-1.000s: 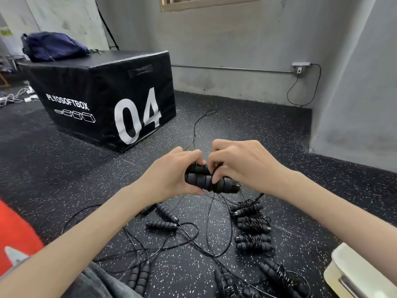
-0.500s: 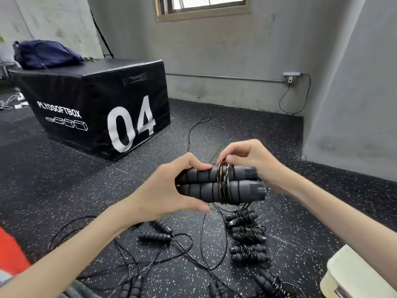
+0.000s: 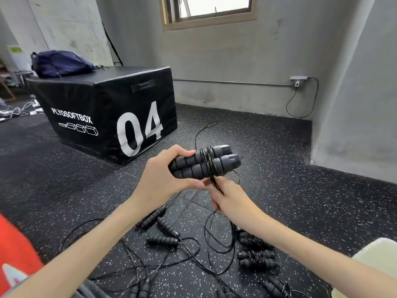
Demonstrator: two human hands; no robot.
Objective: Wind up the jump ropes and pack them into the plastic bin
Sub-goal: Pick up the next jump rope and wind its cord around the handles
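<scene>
My left hand [image 3: 160,179] grips two black ribbed jump-rope handles [image 3: 204,164] held side by side, a few turns of thin black cord wound round their middle. Just below them my right hand [image 3: 229,198] pinches the cord [image 3: 214,181] where it leaves the winding. The loose end trails down to the floor. Unwound ropes with handles [image 3: 162,239] lie tangled on the floor beneath my arms. Wound bundles [image 3: 256,258] lie to the right, partly hidden by my right forearm. A pale plastic bin [image 3: 378,254] shows only its corner at the bottom right.
A black plyo box marked 04 [image 3: 111,117] stands at the left with a navy bag [image 3: 60,64] on top. Grey walls close the back and right. A wall socket with a cable [image 3: 298,82] is at the back. Something red [image 3: 15,250] lies at the bottom left.
My right hand has dropped from above the handles to beneath them, carrying the cord round. The handles have tilted up at their right end. The view has lifted a little.
</scene>
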